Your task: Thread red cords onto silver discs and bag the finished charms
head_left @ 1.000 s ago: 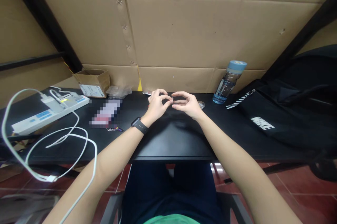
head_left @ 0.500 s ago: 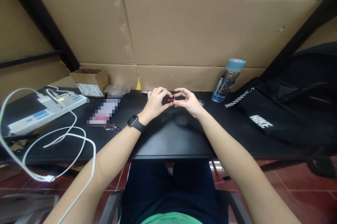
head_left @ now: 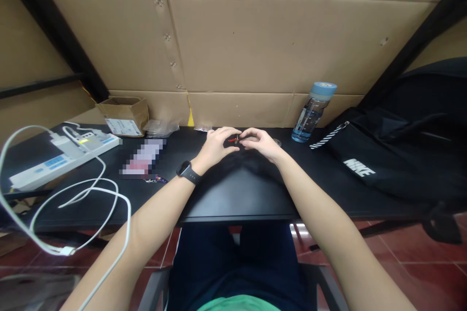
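Over the black table, toward its back edge, my two hands meet at the fingertips. Between them is a small red piece with a thin part beside it, too small to make out. My left hand, with a dark watch on the wrist, curves around the red piece from the left, thumb and fingers bent. My right hand has its fingers pinched together at the right end of the piece. What each fingertip grips is hard to tell. A small round clear item lies behind the right wrist.
At the left are a white power strip with looping cables, an open cardboard box, plastic bags and a blurred flat item. A bottle and a black backpack stand at the right.
The right fingers have drawn closer together, and more of the red piece shows left of them. The view has shifted slightly.
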Action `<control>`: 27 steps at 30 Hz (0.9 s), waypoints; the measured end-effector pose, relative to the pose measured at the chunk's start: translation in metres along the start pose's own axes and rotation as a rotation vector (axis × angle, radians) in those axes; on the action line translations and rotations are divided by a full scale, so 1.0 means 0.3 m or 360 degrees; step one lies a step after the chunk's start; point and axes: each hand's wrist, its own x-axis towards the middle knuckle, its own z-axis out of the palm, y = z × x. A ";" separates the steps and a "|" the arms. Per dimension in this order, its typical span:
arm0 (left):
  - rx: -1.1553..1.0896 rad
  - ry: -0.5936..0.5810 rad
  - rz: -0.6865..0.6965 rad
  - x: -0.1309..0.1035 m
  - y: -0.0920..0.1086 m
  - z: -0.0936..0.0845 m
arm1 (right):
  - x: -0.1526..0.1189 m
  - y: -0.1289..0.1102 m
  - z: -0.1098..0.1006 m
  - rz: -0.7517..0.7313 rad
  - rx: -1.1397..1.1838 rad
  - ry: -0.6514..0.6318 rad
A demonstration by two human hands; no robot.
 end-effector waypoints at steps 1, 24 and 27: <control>-0.0056 0.0018 0.0014 0.000 -0.001 0.000 | 0.002 0.003 -0.001 0.0021 -0.0042 0.0011; -0.0183 0.0109 0.0132 -0.001 -0.007 0.029 | 0.024 0.014 0.014 -0.0299 -0.0507 0.0198; -0.0256 0.0090 0.0085 -0.001 -0.007 0.041 | 0.028 0.013 -0.005 -0.0278 -0.0561 0.0268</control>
